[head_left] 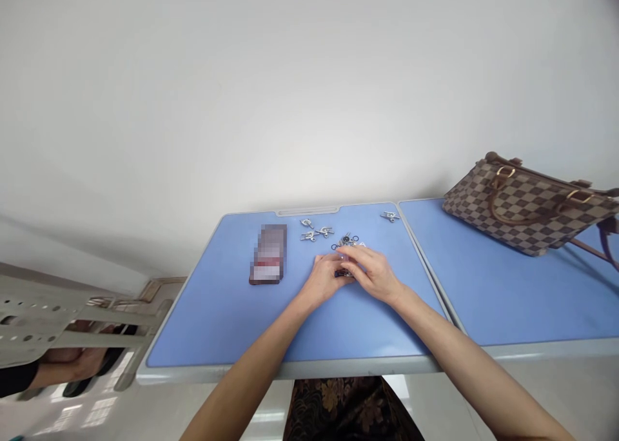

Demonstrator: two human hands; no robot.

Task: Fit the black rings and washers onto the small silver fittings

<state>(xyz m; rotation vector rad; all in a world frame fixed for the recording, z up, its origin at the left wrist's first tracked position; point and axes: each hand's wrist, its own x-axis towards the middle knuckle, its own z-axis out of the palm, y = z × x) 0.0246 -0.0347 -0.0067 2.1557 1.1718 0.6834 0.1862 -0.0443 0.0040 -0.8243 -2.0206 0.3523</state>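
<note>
My left hand (325,277) and my right hand (371,272) meet over the middle of the blue desk, fingers curled together around something small. A bit of dark and metallic surface shows between the fingers, but its kind is hidden. Just beyond the fingertips lies a small pile of metal parts and dark rings (347,240), partly covered by my right hand. Several silvery metal pieces with crossing arms, such as this metal piece (310,236), rest farther back to the left. Another silvery piece (389,216) sits alone near the desk's back right corner.
A phone (269,254), its screen blurred, lies left of my hands on the desk (213,325). A brown checkered handbag (536,202) stands on the adjoining desk at right. Behind rises a white wall (309,93). Another person's hand (89,362) shows low at left beside a chair.
</note>
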